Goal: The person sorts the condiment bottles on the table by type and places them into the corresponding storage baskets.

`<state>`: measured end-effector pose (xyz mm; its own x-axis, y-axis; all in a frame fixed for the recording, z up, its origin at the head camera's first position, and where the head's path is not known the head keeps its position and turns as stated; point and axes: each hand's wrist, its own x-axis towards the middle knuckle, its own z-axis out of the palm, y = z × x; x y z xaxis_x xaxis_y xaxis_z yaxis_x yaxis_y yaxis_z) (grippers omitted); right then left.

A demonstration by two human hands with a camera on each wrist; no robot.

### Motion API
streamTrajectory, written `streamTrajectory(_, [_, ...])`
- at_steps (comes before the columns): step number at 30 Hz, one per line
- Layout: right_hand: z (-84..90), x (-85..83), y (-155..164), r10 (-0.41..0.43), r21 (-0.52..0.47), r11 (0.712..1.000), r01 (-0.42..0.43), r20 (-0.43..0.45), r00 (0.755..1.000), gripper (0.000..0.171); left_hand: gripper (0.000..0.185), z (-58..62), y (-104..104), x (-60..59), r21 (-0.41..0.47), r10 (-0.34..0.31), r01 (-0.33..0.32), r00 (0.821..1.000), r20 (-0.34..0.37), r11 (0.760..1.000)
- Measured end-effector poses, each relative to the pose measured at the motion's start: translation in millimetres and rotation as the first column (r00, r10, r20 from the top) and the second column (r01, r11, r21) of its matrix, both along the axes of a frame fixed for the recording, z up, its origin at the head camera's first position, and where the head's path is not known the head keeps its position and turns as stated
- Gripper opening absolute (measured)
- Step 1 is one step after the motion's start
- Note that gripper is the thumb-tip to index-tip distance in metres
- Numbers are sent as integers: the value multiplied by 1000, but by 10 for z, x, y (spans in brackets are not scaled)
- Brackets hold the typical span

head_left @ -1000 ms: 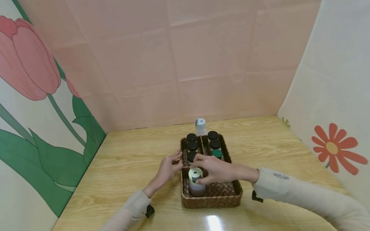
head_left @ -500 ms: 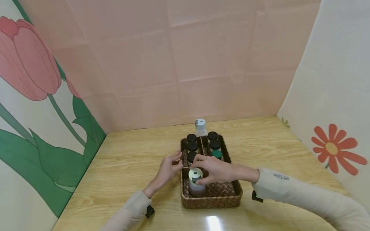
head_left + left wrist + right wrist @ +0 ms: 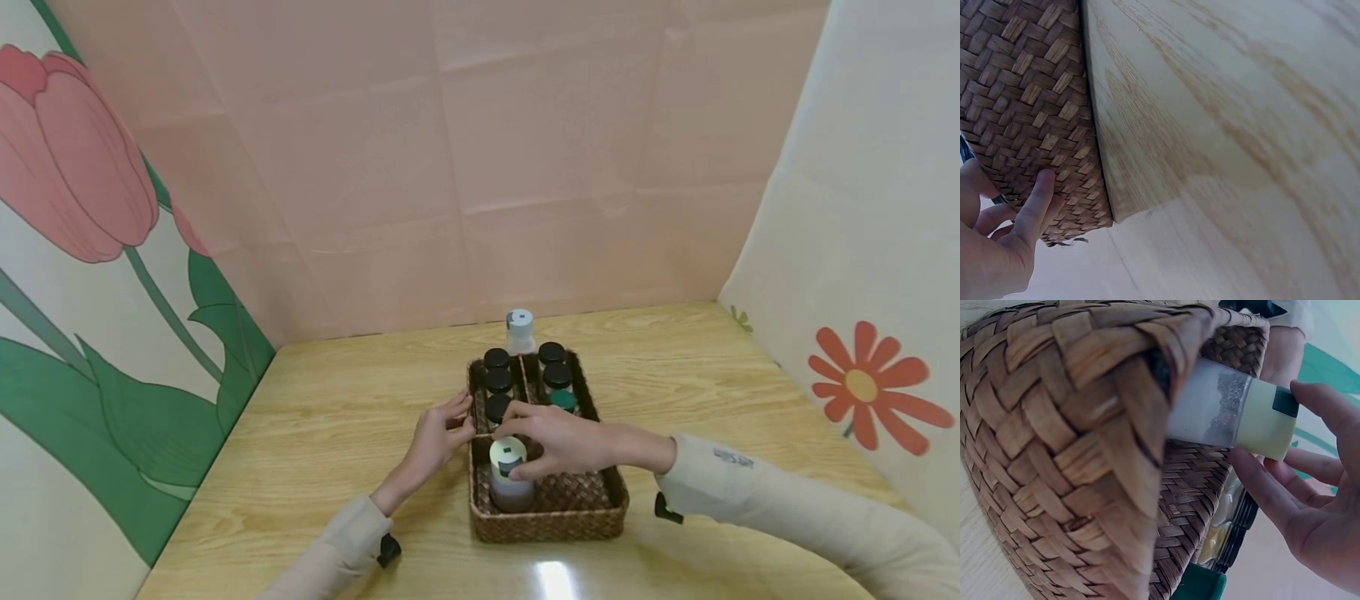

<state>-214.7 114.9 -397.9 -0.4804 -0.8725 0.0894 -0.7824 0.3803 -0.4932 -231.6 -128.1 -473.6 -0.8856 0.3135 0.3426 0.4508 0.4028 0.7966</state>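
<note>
A brown woven basket with dividers stands on the table. In its front compartment, at the left, is a clear seasoning bottle with a pale yellow-green cap, whitish contents showing through in the right wrist view. My right hand pinches this cap between thumb and fingers from above. The left hand touches the basket's outer left side; the left wrist view shows its extended fingertips against the weave. The bottle's base is partly hidden by the basket wall.
Several black-capped jars and a green-capped jar stand in the two rear compartments. Behind the basket is another bottle with a pale bluish cap. A pink backdrop closes off the table's far edge.
</note>
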Motion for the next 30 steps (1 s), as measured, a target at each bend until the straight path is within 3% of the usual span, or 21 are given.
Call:
streamTrajectory(11, [14, -35, 16, 23, -10, 1000, -24, -37, 999, 50, 41, -1, -2, 8, 3, -5, 5, 1000, 7, 1000])
streamTrajectory(18, [58, -55, 24, 29, -73, 997, -32, -44, 999, 39, 41, -3, -6, 10, -8, -2, 2, 1000, 14, 1000])
streamTrajectory(30, [98, -116, 37, 7, -206, 978, -46, -185, 983, 17, 41, 1, -4, 9, -11, 8, -8, 1000, 1, 1000])
